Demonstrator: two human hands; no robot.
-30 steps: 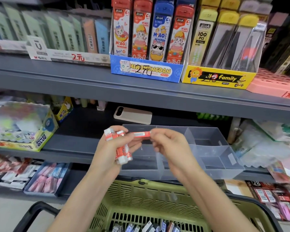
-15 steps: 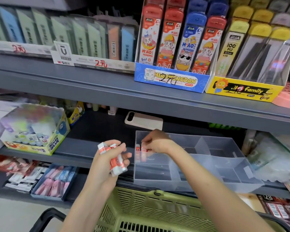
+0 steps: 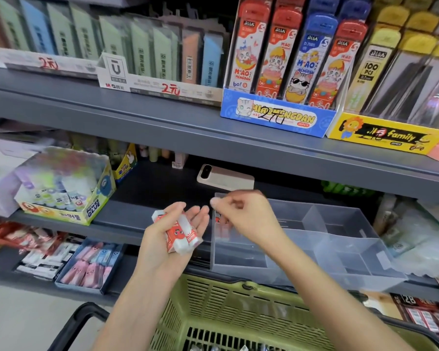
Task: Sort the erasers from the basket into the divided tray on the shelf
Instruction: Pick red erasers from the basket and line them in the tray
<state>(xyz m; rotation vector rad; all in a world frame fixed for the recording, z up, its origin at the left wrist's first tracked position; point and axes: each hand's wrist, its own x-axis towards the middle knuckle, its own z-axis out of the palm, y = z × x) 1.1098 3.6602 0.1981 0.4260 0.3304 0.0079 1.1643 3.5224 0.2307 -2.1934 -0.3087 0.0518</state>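
Left hand (image 3: 159, 236), frame centre, palm up: thumb and loosely curled fingers hold a bundle of red-and-white erasers (image 3: 181, 233). Right hand (image 3: 243, 216) is over the left compartment of the divided tray (image 3: 352, 252) on the shelf (image 3: 127, 219). Its fingers are curled and blurred, so the grip cannot be told. Green basket (image 3: 226, 307) at lower frame.
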